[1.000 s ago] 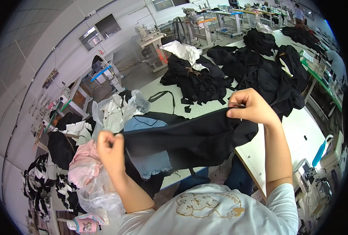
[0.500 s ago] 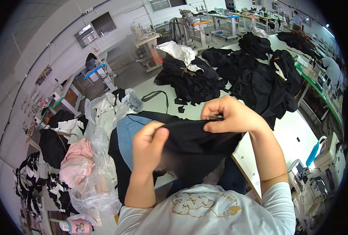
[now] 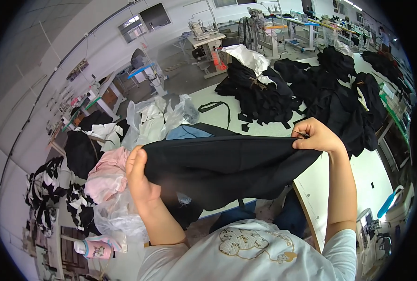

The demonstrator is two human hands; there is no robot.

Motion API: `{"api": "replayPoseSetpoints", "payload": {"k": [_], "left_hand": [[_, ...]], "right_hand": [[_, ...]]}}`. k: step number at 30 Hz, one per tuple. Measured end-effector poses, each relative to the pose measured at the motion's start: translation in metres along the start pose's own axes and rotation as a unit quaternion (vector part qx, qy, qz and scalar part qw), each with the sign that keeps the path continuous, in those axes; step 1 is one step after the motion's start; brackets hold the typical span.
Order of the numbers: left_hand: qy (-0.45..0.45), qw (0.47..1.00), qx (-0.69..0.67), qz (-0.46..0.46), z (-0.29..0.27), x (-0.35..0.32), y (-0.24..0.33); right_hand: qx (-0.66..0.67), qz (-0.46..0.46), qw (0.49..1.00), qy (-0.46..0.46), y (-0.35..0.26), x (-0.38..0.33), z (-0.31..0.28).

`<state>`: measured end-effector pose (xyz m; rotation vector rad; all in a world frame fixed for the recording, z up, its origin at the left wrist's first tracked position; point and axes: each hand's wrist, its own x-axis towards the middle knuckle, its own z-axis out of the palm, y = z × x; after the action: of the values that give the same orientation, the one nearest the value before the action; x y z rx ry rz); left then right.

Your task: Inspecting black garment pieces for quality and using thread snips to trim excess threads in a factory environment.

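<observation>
A black cloth piece [image 3: 227, 164] is stretched sideways between my two hands, its upper edge nearly straight and its lower part hanging in folds over my lap. At its left end my left hand [image 3: 142, 175] pinches the corner between thumb and fingers. My right hand [image 3: 318, 136] grips the right end of the upper edge. A small dark tool [image 3: 300, 134] sticks out of the right fingers; its kind is mostly hidden. Behind the stretched cloth, a blue cloth [image 3: 188, 132] shows on the table among more black fabric.
Heaps of black cut pieces [image 3: 260, 100] and black garments [image 3: 339, 103] cover the table's far side. A black strap [image 3: 215, 107] lies nearer. On the left are clear plastic bags [image 3: 119, 215], pink cloth [image 3: 107, 175] and a pink bottle [image 3: 96, 249]. A sewing machine [image 3: 382, 229] stands right.
My hands have moved apart, the left one leftward, pulling the black cloth wide and taut. It now covers more of the blue cloth. The whole view has shifted, with the surroundings moving rightward.
</observation>
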<state>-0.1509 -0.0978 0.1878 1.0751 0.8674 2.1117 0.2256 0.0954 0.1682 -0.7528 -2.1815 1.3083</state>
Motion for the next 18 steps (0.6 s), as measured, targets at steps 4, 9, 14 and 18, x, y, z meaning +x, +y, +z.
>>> {"api": "replayPoseSetpoints", "payload": {"k": [4, 9, 14, 18], "left_hand": [[0.064, 0.998, -0.019, 0.013, -0.019, 0.000, 0.007], [0.087, 0.995, -0.041, 0.008, -0.043, -0.001, 0.011], [0.011, 0.999, -0.004, 0.048, -0.067, 0.000, 0.012], [0.053, 0.991, 0.088, 0.084, -0.075, -0.008, 0.011]], "right_hand": [[-0.021, 0.012, 1.000, 0.000, 0.008, -0.001, -0.002], [-0.091, 0.005, 0.995, 0.028, 0.010, 0.005, 0.009], [-0.166, -0.069, 0.962, 0.205, -0.007, 0.010, 0.043], [-0.157, -0.156, 0.945, 0.239, -0.055, 0.011, 0.080]]}}
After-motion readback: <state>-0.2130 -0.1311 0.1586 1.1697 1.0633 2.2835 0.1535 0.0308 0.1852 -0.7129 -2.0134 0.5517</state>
